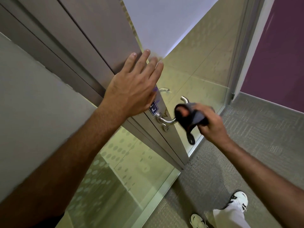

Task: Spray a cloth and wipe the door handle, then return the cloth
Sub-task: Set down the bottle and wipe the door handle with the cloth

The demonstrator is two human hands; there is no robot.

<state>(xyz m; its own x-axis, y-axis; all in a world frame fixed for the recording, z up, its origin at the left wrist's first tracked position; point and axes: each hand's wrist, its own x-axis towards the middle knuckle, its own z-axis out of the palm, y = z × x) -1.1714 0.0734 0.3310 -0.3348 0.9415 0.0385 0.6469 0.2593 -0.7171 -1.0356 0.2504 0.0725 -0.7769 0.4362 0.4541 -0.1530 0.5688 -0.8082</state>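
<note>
A silver lever door handle (166,121) sticks out of the metal edge of a glass door (194,66). My right hand (210,125) is shut on a dark grey cloth (189,116), which is wrapped over the outer end of the handle. A loose corner of the cloth hangs down below the hand. My left hand (133,89) lies flat with fingers spread against the door's edge and frame, just above the handle. A second handle (185,99) shows through the glass on the far side.
The grey door frame (79,51) runs up to the left. A fixed glass panel with frosted dots (118,170) stands below my left arm. Grey carpet (246,153) covers the floor, with my white shoes (238,200) at the bottom. A purple wall (279,55) stands at right.
</note>
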